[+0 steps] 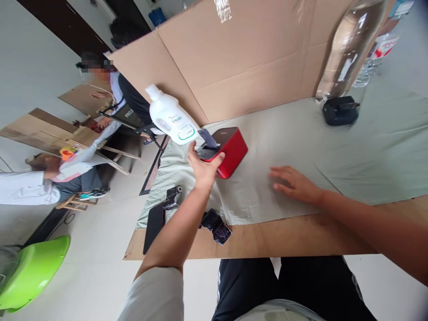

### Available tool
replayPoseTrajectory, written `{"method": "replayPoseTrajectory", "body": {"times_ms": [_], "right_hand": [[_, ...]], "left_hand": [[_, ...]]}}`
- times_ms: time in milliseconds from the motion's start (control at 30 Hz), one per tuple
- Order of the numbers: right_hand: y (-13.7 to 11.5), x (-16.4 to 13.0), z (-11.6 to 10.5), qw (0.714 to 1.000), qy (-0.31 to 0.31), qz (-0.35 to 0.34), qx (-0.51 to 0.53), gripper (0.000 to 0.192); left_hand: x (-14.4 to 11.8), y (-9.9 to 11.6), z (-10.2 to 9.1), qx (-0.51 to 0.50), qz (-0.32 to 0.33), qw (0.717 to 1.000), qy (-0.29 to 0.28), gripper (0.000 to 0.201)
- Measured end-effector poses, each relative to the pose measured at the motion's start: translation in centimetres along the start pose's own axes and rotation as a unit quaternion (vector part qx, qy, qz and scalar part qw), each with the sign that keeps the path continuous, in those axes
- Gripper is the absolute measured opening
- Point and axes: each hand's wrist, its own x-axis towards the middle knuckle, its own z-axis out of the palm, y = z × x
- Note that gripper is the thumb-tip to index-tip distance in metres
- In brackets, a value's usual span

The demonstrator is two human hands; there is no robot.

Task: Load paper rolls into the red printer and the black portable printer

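Left hand: open, thumb and fingers touching the red box's near edge.
Right hand: open, palm flat on the grey cloth.
Red box: at 10 o'clock from the right hand.
White bottle: at 11 o'clock from the box.
Black case: at 1 o'clock, well apart.

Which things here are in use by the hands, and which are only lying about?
In use: left hand touching the red box; white bottle just beside it; right hand flat on the grey-green cloth.

Lying about: black case, clear bottle, black wrapper, black tablet, green basin.
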Motion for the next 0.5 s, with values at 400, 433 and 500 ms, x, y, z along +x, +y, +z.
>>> {"method": "replayPoseTrajectory", "body": {"times_ms": [400,433,500], "right_hand": [[-0.5,3.4,1.6,0.847,0.239,0.181,0.439,0.065],[-0.3,3.3,1.5,0.844,0.223,0.182,0.453,0.064],[-0.1,3.2,1.4,0.840,0.210,0.178,0.467,0.063]], "left_hand": [[-20.3,7.5,3.2,-0.062,0.026,0.994,-0.087,0.088],[-20.8,7.3,3.2,-0.064,0.034,0.993,-0.090,0.080],[-21.1,6.8,3.3,-0.072,0.040,0.993,-0.084,0.071]]}}
